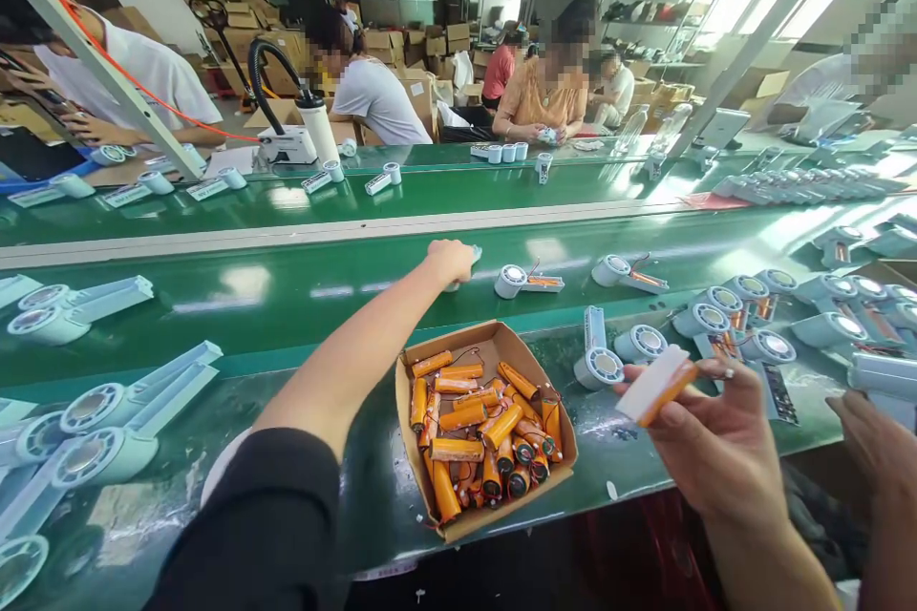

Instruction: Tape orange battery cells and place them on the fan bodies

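Note:
My left hand (450, 260) is stretched far out over the green belt. Its fingers are closed on a light-blue fan housing (477, 253), mostly covered by the hand. Close to my body on the right, my right hand (723, 434) pinches an orange battery (670, 393) with a white strip along its side. Between my arms, a cardboard box (494, 332) holds several orange batteries (458, 450) with thin wires. Two fan housings with wired orange parts, one nearer (511, 281) and one farther right (611, 270), lie on the belt beyond the box.
Light-blue fan housings (100, 453) lie at left; more (709, 317) crowd the bench at right. A co-worker's hand (878, 434) is at the right edge. Several people sit across the belt (344, 282). A white device with a black hose (290, 145) stands on the far side.

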Demonstrator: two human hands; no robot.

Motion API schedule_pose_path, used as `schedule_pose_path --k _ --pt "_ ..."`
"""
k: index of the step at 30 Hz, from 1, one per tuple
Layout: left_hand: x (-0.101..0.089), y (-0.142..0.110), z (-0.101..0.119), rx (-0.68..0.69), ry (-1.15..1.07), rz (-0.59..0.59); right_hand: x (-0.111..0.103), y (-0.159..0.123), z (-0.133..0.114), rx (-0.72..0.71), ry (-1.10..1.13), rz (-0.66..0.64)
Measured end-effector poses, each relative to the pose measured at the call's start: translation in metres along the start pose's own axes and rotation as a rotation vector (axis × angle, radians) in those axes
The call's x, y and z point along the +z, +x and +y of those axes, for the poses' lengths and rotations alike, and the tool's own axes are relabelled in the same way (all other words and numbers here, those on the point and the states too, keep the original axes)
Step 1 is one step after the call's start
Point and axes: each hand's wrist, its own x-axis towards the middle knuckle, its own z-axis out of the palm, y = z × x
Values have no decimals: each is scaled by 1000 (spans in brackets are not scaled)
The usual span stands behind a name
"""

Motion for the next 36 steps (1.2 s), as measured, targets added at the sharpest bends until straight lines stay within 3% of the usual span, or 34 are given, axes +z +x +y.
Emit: schedule_pose_path --k 3,5,8,12,17,28,33,36 --pt "12 -17 -32 72 69 -103 -9 25 -3 8 -112 -57" --pt "21 -32 -49 108 93 -142 2 53 5 19 -188 -119" --pt "27 -43 -62 151 92 -163 43 102 36 46 -271 -255" --pt "20 -40 -69 212 28 -160 103 153 90 97 -486 -539" --pt "17 -36 -72 203 -67 -76 133 172 126 -12 -1056 -771" --pt "33 -38 -48 72 -207 43 160 179 128 -27 -1553 -1068" --pt "31 -44 -45 -38 -244 96 158 181 106 -78 -1561 -980" --pt "33 -80 -56 -81 -276 155 143 168 80 -150 -1464 -832"
